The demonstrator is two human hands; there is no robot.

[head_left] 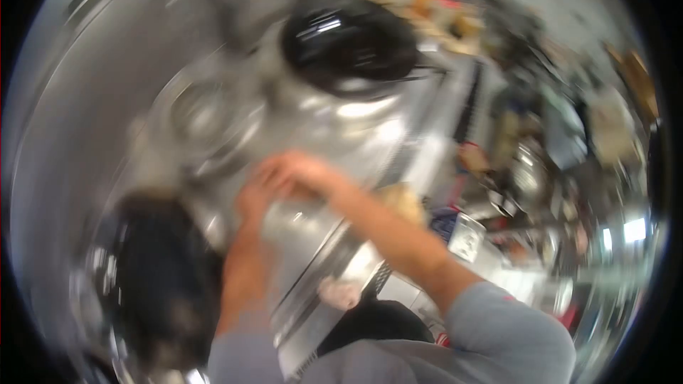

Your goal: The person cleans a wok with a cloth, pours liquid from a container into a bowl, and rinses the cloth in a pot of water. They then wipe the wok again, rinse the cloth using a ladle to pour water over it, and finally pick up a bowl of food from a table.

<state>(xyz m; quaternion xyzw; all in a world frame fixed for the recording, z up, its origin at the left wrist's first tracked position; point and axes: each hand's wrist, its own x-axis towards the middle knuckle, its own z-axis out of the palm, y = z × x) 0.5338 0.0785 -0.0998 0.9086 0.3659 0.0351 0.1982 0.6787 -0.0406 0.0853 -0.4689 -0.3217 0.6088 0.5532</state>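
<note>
My left hand (254,190) and my right hand (304,171) meet over the steel cooking range (299,117), the right partly covering the left. Motion smears the fingers, so whether anything is between them does not show. Beyond the hands, a large black wok (348,44) sits on the range. Another big dark wok (160,277) lies to the left of my left forearm. Between the two woks is a round steel burner or basin (203,115), too blurred to tell which.
A crumpled pale cloth (339,293) rests at the range's front edge, close to my body. Tan trays with orange and red items (445,11) stand at the far end. Cluttered shelves with bowls (526,171) line the right side. A tall steel backsplash (78,114) rises on the left.
</note>
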